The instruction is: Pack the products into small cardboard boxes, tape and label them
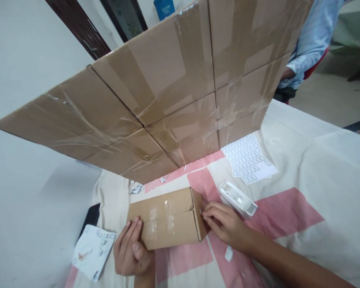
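Observation:
A closed brown cardboard box [162, 220] lies on the cloth in front of me, clear tape across its top seam. My left hand [132, 250] holds its left end, the fingers laid over the top edge and the thumb bent near the front corner. At the right end face, my right hand [220, 222] has its thumb and fingers pinched together against the cardboard. A tiny whitish bit shows at those fingertips, too small to name. Just beyond the right hand is a white handheld device [237, 199] with a small dark window at one end.
A tall taped cardboard panel [180, 96] stands behind the box. Label sheets [247, 158] lie at its foot, and a printed paper [93, 250] overlaps a dark object [92, 216] at left. White scraps [229, 253] dot the cloth. Another person's sleeve [313, 40] shows beyond the panel.

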The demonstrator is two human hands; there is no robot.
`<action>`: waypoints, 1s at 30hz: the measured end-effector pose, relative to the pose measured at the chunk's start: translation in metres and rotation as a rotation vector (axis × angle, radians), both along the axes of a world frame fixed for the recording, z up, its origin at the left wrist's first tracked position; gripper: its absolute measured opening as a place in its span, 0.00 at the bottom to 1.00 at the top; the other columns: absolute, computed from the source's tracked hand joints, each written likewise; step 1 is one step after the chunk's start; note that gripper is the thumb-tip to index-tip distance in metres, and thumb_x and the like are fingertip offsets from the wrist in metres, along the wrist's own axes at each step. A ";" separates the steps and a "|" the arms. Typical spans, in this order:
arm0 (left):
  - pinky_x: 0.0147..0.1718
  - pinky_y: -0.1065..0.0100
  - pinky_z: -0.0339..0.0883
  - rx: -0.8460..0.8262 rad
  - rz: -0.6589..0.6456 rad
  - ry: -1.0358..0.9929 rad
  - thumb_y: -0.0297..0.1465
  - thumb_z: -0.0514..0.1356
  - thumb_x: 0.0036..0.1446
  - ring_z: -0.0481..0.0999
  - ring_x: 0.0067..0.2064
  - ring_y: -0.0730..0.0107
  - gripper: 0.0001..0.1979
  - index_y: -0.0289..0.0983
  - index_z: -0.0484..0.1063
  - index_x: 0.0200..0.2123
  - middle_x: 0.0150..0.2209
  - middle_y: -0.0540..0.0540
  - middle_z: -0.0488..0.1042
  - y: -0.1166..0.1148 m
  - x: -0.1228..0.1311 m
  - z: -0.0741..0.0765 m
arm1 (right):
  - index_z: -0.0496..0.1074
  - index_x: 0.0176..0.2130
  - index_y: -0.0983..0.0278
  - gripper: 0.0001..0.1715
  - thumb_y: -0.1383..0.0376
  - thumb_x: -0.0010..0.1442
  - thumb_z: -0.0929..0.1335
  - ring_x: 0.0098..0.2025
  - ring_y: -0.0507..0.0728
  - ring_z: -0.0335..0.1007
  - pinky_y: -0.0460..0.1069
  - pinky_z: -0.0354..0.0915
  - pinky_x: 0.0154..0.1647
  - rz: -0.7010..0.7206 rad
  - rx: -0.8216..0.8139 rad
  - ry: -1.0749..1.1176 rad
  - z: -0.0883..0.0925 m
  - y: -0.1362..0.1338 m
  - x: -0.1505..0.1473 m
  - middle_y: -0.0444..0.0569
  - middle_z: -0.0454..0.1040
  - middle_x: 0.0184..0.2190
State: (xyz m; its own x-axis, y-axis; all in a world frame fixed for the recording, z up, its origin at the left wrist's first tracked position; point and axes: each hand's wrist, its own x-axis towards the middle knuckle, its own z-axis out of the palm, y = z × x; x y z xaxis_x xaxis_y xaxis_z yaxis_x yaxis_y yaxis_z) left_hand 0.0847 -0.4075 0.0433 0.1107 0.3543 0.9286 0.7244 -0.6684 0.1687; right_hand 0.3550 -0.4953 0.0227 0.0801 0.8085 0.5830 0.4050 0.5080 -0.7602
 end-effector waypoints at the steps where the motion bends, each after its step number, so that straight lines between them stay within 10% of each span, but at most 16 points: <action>1: 0.50 0.49 0.74 0.000 -0.005 0.002 0.28 0.49 0.68 0.83 0.48 0.51 0.21 0.34 0.83 0.46 0.39 0.35 0.84 0.000 0.000 0.000 | 0.70 0.42 0.62 0.07 0.73 0.68 0.65 0.34 0.54 0.73 0.48 0.69 0.35 -0.001 0.000 -0.008 0.000 0.000 0.000 0.49 0.75 0.34; 30: 0.52 0.52 0.75 -0.034 0.072 0.046 0.31 0.46 0.70 0.83 0.49 0.56 0.22 0.33 0.82 0.43 0.41 0.37 0.84 -0.007 0.004 0.008 | 0.72 0.43 0.62 0.05 0.69 0.68 0.66 0.39 0.56 0.78 0.50 0.75 0.39 0.065 -0.004 -0.027 0.003 0.004 0.009 0.53 0.79 0.39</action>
State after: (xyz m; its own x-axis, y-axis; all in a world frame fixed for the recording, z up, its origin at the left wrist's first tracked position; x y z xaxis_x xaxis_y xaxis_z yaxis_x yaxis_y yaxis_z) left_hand 0.0889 -0.4142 0.0511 0.1261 0.3938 0.9105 0.7778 -0.6089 0.1557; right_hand 0.3635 -0.4910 0.0253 0.0122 0.8138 0.5811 0.3916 0.5308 -0.7516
